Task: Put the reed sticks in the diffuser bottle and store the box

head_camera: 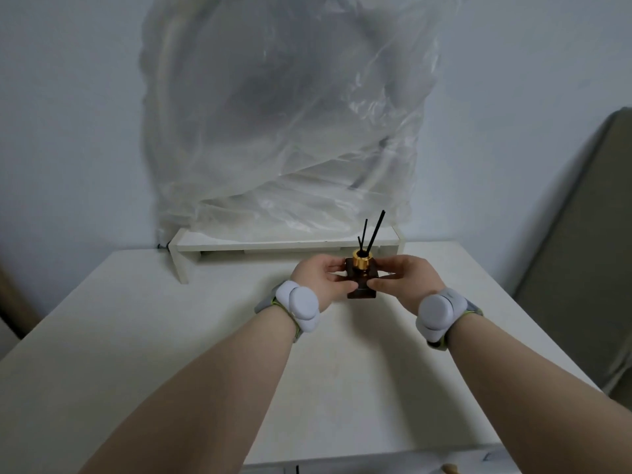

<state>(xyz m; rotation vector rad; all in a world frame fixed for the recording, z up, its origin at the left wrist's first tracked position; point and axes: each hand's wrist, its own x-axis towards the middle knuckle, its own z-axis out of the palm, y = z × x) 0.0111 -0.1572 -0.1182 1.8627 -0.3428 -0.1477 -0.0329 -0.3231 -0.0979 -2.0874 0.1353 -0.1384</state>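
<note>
A small dark square diffuser bottle (361, 293) with a gold collar stands upright on the white table (171, 336), toward its far middle. Three black reed sticks (373, 230) rise out of its neck and fan apart. My left hand (323, 280) grips the bottle's left side and my right hand (405, 282) grips its right side, fingers wrapped around the body. Both wrists wear white padded bands. No box shows on the tabletop.
A low white shelf riser (273, 246) runs along the table's back edge, just behind the bottle. A large object wrapped in clear plastic (284, 124) sits on it against the wall. A grey-brown upright panel (581, 241) stands to the right.
</note>
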